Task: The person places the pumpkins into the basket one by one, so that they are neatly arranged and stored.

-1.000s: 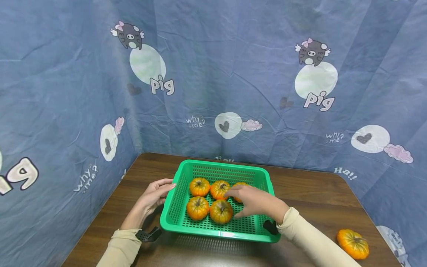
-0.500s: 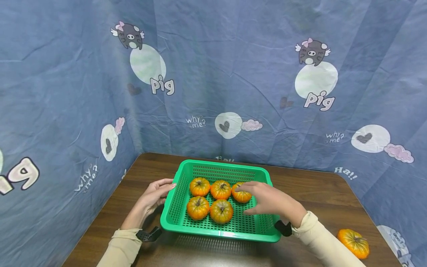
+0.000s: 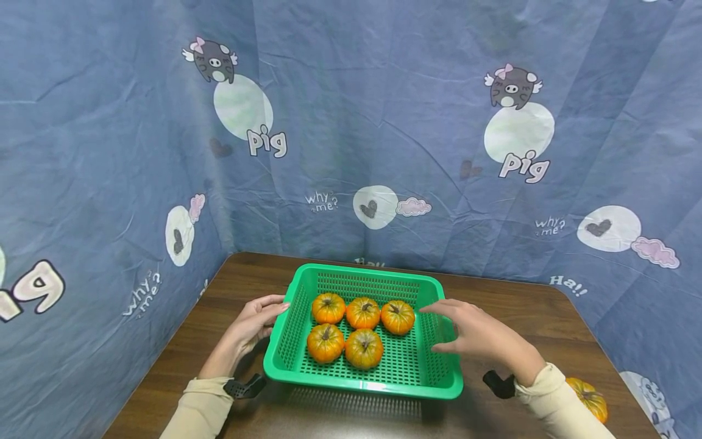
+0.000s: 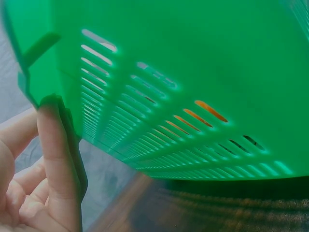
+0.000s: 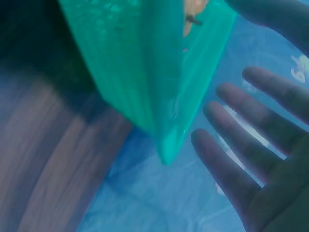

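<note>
A green plastic basket [image 3: 362, 386] with slotted walls stands on the table. Several small orange pumpkins sit inside, three in the back row, the rightmost pumpkin [image 3: 397, 317] among them, and two in front, including a pumpkin [image 3: 364, 349] near the middle. My left hand [image 3: 248, 323] holds the basket's left rim, its thumb at the edge and fingers against the outer side, as the left wrist view shows. At the right rim hovers my right hand [image 3: 479, 332], fingers spread and holding nothing; in the right wrist view its fingers [image 5: 236, 140] are apart from the basket.
Another pumpkin [image 3: 588, 396] lies on the brown wooden table [image 3: 510, 305] at the right, partly hidden by my right sleeve [image 3: 565, 399]. Blue printed cloth [image 3: 417, 134] hangs behind the table and along its sides.
My right hand has drawn back to the right, from over the rightmost pumpkin in the basket to the right rim. That pumpkin now shows fully. The left hand and basket have stayed put.
</note>
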Available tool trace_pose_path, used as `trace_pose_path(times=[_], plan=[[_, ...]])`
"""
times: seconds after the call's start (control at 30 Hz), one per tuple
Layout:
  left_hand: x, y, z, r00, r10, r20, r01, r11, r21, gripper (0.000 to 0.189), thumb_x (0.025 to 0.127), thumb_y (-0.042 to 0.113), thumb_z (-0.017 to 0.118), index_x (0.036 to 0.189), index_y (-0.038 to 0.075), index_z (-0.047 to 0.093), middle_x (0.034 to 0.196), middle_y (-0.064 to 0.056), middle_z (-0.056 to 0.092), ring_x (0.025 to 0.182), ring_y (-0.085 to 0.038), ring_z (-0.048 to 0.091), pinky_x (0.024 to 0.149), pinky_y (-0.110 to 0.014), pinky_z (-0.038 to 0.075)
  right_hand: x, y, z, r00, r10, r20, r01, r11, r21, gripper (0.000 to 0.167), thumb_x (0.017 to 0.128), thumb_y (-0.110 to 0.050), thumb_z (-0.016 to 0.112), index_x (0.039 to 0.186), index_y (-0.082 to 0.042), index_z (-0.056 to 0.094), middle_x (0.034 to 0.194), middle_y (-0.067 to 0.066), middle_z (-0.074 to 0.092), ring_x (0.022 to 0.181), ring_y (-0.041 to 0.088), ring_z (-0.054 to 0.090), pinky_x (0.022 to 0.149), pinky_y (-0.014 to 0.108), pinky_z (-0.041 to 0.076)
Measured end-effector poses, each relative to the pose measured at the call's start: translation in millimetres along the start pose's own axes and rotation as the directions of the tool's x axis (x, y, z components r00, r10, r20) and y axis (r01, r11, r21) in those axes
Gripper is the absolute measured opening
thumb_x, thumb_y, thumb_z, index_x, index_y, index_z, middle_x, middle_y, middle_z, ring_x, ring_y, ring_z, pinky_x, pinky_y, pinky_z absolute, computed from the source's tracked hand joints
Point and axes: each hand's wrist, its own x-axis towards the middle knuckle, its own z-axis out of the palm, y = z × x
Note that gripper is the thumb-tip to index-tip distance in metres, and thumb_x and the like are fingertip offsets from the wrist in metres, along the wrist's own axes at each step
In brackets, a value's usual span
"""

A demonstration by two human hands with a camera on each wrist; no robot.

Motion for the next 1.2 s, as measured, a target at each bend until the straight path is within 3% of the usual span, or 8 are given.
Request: trace_pose_path(times=[0.13, 0.23, 0.47, 0.7, 0.87, 1.1, 1.2], plan=[[0.0, -0.6, -0.1, 1.000, 0.001, 0.004, -0.001, 1.000, 0.000, 0.044, 0.104, 0.021, 0.065, 0.141, 0.001, 0.052, 0.102, 0.008, 0.076, 0.084, -0.007, 0.076, 0.070, -0.025, 0.064, -16.5, 11.9, 0.3, 0.999, 0.021, -0.047, -0.021, 1.000, -0.006, 0.066, 0.082, -0.033, 0.088, 0.141, -0.017, 0.062, 0.140, 0.004, 0.065, 0.115, 0.027, 0.068, 0.095, 0.048, 0.058], [-0.2, -0.5, -0.3, 1.000, 0.000, 0.003, 0.000, 1.000, 0.001, 0.046, 0.103, 0.021, 0.066, 0.142, 0.000, 0.052, 0.103, 0.008, 0.075, 0.084, -0.007, 0.076, 0.071, -0.026, 0.064, -28.6, 21.5, 1.0, 0.996, 0.029, -0.079, -0.029, 1.000, 0.003, 0.066, 0.082, -0.035, 0.089, 0.139, -0.015, 0.063, 0.137, 0.003, 0.067, 0.124, 0.031, 0.065, 0.099, 0.053, 0.057], [-0.2, -0.6, -0.8, 1.000, -0.001, 0.003, 0.001, 1.000, 0.005, 0.048, 0.104, 0.022, 0.065, 0.143, 0.000, 0.051, 0.103, 0.007, 0.076, 0.086, -0.008, 0.076, 0.072, -0.027, 0.064, -55.7, 41.8, 0.5, 0.985, 0.021, -0.171, -0.025, 0.999, -0.020, 0.065, 0.078, -0.034, 0.091, 0.135, -0.015, 0.066, 0.129, 0.006, 0.071, 0.113, 0.030, 0.070, 0.087, 0.044, 0.060], [-0.6, -0.4, -0.4, 1.000, -0.003, 0.004, 0.003, 1.000, 0.006, 0.047, 0.104, 0.021, 0.065, 0.143, 0.000, 0.051, 0.101, 0.007, 0.076, 0.085, -0.008, 0.076, 0.072, -0.027, 0.064, -82.0, 58.0, 4.5, 0.974, 0.037, -0.224, -0.049, 0.998, -0.045, 0.066, 0.075, -0.037, 0.093, 0.131, -0.014, 0.068, 0.125, 0.004, 0.073, 0.110, 0.029, 0.071, 0.085, 0.040, 0.061], [-0.4, 0.1, 0.3, 1.000, 0.000, 0.006, 0.000, 1.000, 0.006, 0.047, 0.104, 0.021, 0.065, 0.143, -0.001, 0.050, 0.101, 0.007, 0.076, 0.085, -0.008, 0.076, 0.072, -0.027, 0.065, -100.5, 66.9, 7.5, 0.972, 0.108, -0.208, -0.113, 0.994, -0.013, 0.066, 0.075, -0.038, 0.093, 0.131, -0.013, 0.068, 0.126, 0.006, 0.073, 0.109, 0.030, 0.070, 0.082, 0.036, 0.062], [-1.3, 0.8, 0.3, 1.000, -0.002, 0.005, 0.002, 1.000, 0.003, 0.048, 0.104, 0.022, 0.065, 0.143, -0.001, 0.050, 0.105, 0.008, 0.075, 0.087, -0.007, 0.076, 0.072, -0.026, 0.064, -124.2, 80.9, 11.8, 0.965, 0.223, -0.137, -0.218, 0.975, 0.048, 0.069, 0.077, -0.040, 0.091, 0.133, -0.009, 0.066, 0.129, 0.014, 0.070, 0.108, 0.040, 0.069, 0.082, 0.045, 0.063], [-1.8, 1.1, 0.5, 1.000, -0.002, 0.006, 0.002, 1.000, 0.002, 0.047, 0.104, 0.022, 0.065, 0.143, -0.001, 0.051, 0.105, 0.008, 0.075, 0.087, -0.007, 0.076, 0.072, -0.026, 0.064, -134.3, 88.7, 15.1, 0.958, 0.247, -0.145, -0.242, 0.969, 0.053, 0.069, 0.077, -0.039, 0.091, 0.132, -0.008, 0.066, 0.129, 0.015, 0.070, 0.106, 0.041, 0.069, 0.080, 0.043, 0.063]])
